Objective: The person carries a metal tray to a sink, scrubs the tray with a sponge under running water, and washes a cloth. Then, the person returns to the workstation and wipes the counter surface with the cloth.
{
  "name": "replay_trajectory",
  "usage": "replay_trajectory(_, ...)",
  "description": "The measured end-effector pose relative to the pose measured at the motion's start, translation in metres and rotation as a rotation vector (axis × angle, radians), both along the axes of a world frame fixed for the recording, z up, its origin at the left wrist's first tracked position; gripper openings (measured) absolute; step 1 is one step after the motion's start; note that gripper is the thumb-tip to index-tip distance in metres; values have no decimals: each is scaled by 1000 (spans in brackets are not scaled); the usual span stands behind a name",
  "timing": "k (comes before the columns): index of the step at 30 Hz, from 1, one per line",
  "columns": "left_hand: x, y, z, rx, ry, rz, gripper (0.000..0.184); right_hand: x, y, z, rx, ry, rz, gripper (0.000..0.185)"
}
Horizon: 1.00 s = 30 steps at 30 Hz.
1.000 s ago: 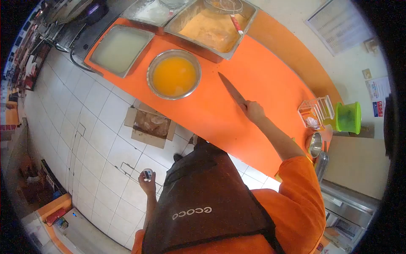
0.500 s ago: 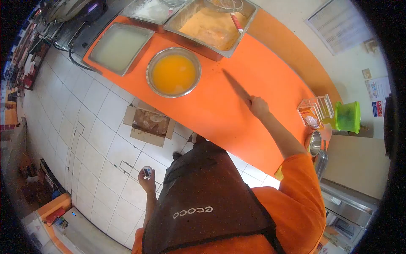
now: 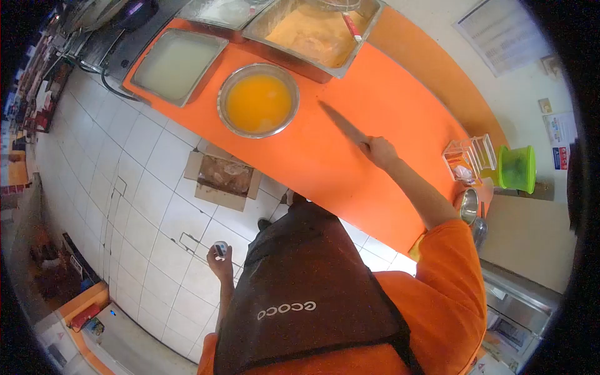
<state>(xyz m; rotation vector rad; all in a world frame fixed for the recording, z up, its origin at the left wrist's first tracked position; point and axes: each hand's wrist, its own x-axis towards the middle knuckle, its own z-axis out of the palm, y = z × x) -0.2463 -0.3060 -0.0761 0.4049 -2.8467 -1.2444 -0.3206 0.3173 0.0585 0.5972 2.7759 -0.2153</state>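
My right hand (image 3: 380, 152) is closed around the handle of a knife (image 3: 342, 124), whose long blade points up and left over the orange counter (image 3: 400, 194). Whether the blade touches the surface, I cannot tell. Low on the left, beside the dark apron, my left hand (image 3: 221, 267) grips a small white device with dark markings (image 3: 220, 249). Left of the knife tip stands a metal bowl (image 3: 296, 112) holding orange-yellow liquid (image 3: 257, 102).
Along the counter's far end are a metal tray of cloudy liquid (image 3: 177, 65), a deep tray of orange powder (image 3: 334, 74) and a tray of white powder (image 3: 225, 12). A carton (image 3: 219, 199) sits on the floor. A white rack (image 3: 469, 159) and green container (image 3: 517, 169) stand right.
The knife tip has shifted slightly left across the counter. My left hand has tilted the small white device a little and moved slightly. Both hands keep their grip.
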Motion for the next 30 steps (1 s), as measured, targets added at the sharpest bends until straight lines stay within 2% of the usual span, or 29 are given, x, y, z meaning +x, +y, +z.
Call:
replay_trajectory(1,1,-4,-7,-21,15,-17,57,2,-4,3,-15,-17,34,41)
replay_trajectory(4,4,-3,-5,24,-39,25,58,-7,7,8,-35,21,-100,44)
replay_trajectory(7,3,-2,-2,-34,-3,-4,58,6,-5,3,33,-23,71,45)
replay_trajectory(10,2,7,15,44,-51,42,58,3,20,-8,-19,17,-95,44)
replay_trajectory(13,4,-1,4,-15,-30,-7,60,12,-5,12,-28,55,33,42)
replay_trajectory(16,4,4,11,48,-61,33,61,7,20,-9,-54,-11,-136,40)
replay_trajectory(19,4,-3,-2,-39,-28,-23,61,10,-7,5,-74,9,47,40)
replay_trajectory(22,1,6,8,11,-55,14,60,-13,-2,18,-99,-34,-84,40)
replay_trajectory(25,1,-4,-7,-24,-3,-40,59,-16,3,2,-30,36,102,41)
replay_trajectory(28,-3,1,5,122,-38,-1,57,-34,10,18,-67,-46,-15,39)
replay_trajectory(30,-4,8,19,7,-43,-22,57,-30,15,11,-38,-73,71,38)
